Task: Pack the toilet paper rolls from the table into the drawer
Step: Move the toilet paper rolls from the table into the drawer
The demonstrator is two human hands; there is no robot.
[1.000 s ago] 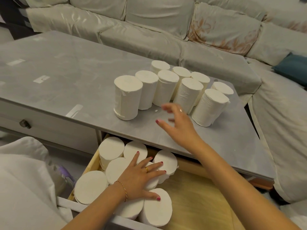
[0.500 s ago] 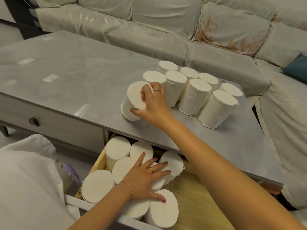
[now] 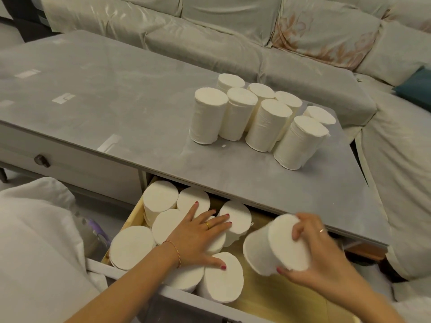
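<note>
Several white toilet paper rolls (image 3: 261, 117) stand upright in a cluster on the grey table (image 3: 116, 94), toward its right end. Below the table edge the wooden drawer (image 3: 279, 304) is pulled out, with several rolls (image 3: 161, 199) standing packed in its left half. My left hand (image 3: 198, 238) lies flat with spread fingers on top of those packed rolls. My right hand (image 3: 319, 255) grips one tilted roll (image 3: 268, 250) above the bare right half of the drawer, beside the packed ones.
A pale sofa (image 3: 233, 31) wraps around the table's far and right sides, with a teal cushion (image 3: 415, 87) at the right. A shut drawer with a dark knob (image 3: 42, 160) is to the left. White bedding (image 3: 35, 241) lies at the lower left.
My right hand took the nearest left roll off the table and carried it down over the open drawer. My left hand stayed flat on the packed rolls.
</note>
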